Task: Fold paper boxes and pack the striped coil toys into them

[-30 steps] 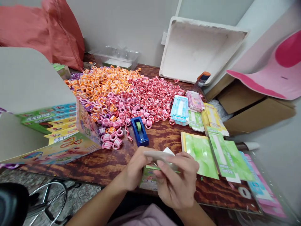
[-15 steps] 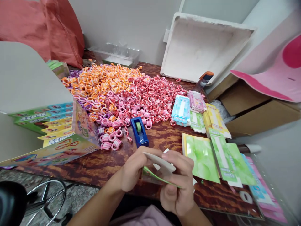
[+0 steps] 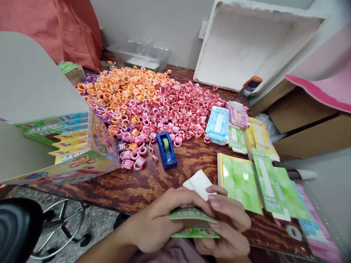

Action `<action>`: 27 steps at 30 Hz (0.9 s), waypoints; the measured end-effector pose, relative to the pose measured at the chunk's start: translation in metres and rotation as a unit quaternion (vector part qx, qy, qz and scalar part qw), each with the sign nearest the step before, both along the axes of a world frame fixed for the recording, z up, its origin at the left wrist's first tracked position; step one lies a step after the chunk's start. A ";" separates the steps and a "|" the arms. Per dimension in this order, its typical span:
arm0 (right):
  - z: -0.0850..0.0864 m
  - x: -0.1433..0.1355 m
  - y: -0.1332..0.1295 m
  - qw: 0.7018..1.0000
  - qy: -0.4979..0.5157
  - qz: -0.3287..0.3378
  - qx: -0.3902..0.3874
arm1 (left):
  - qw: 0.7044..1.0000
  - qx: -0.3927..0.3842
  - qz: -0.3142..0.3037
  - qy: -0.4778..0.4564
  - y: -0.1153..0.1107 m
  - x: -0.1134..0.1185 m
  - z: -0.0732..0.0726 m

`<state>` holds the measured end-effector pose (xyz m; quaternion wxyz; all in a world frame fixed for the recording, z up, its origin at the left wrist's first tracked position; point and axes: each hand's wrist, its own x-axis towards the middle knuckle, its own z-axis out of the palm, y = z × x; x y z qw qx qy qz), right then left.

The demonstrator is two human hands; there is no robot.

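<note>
Between my two hands is a green printed card (image 3: 193,215), bent so that two green edges with a gap between them face me. My left hand (image 3: 159,215) grips its left side, fingers over the top. My right hand (image 3: 229,223) holds the right side, its thumb partly hidden below. White paper flaps (image 3: 199,182) stick out beyond the fingers; whether they belong to the card I cannot tell. Past the hands lies a blue tape dispenser (image 3: 166,150) with a green roll. To the right are a stack of green sheets (image 3: 240,179) and a folded green card (image 3: 267,182).
A big heap of striped coiled rings (image 3: 142,106) covers the table's middle. A display box (image 3: 74,164) with several cards stands left. Blue cards (image 3: 218,124), pink cards (image 3: 238,114) and yellow cards (image 3: 261,137) lie right. A foam box (image 3: 255,47) leans behind; a stool (image 3: 57,226) stands lower left.
Both hands have moved lower and tilted the card, so its green printed edges now face me. White flaps show more beyond the fingers. The view has shifted slightly.
</note>
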<state>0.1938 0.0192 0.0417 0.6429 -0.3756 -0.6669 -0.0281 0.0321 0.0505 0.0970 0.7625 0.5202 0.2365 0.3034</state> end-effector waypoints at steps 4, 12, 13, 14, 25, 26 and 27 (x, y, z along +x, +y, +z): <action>0.003 -0.002 0.007 0.995 0.077 0.047 0.032 | 1.000 0.004 0.002 0.013 0.001 -0.004 0.003; 0.012 -0.001 0.005 0.994 0.031 0.099 -0.030 | 0.998 -0.012 -0.009 -0.063 0.006 -0.003 -0.005; 0.013 -0.002 0.005 0.992 0.035 0.113 -0.047 | 0.997 -0.014 -0.006 -0.080 0.006 -0.001 -0.007; 0.014 -0.004 0.005 0.990 0.047 0.119 -0.062 | 0.995 -0.016 -0.001 -0.096 0.006 0.000 -0.009; 0.004 -0.016 -0.007 0.986 0.166 -0.017 0.006 | 0.994 -0.016 -0.033 -0.101 0.004 0.000 -0.009; 0.003 -0.012 -0.009 0.991 0.130 -0.019 -0.003 | 0.995 -0.009 -0.048 -0.089 0.005 -0.001 -0.008; 0.002 -0.007 -0.011 0.996 0.085 -0.016 -0.015 | 0.995 -0.001 -0.063 -0.076 0.005 -0.002 -0.007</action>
